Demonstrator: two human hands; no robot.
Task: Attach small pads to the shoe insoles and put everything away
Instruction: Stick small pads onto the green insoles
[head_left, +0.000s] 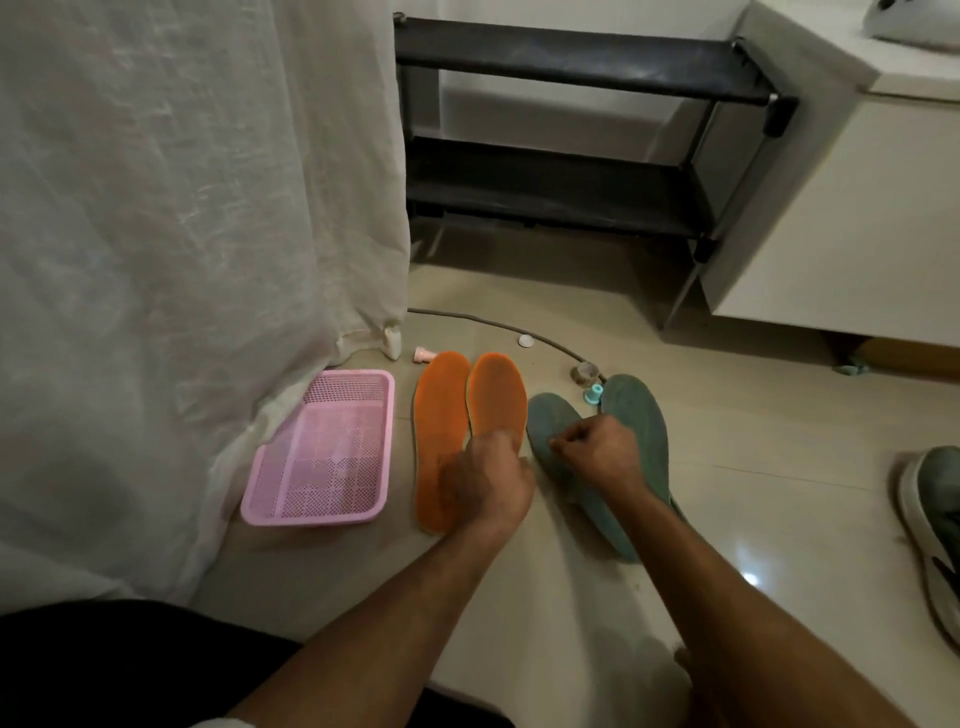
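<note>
Two orange insoles (444, 415) lie side by side on the floor, and two green insoles (636, 415) lie to their right. My left hand (488, 478) hovers over the near end of the orange pair, fingers curled; what it holds is hidden. My right hand (597, 449) is over the left green insole (550, 421), fingertips pinched together on something too small to make out. A small teal piece (594, 396) stands between the green insoles' far ends, a roll of tape (586, 372) just behind it. A pink piece (423, 355) and a white round pad (525, 341) lie farther back.
A pink mesh basket (317, 512) sits left of the orange insoles, against a white curtain (182, 260). A dark shoe rack (561, 156) stands behind, a white cabinet (857, 234) at right. A cable (467, 319) crosses the floor. A grey shoe (935, 519) lies at far right.
</note>
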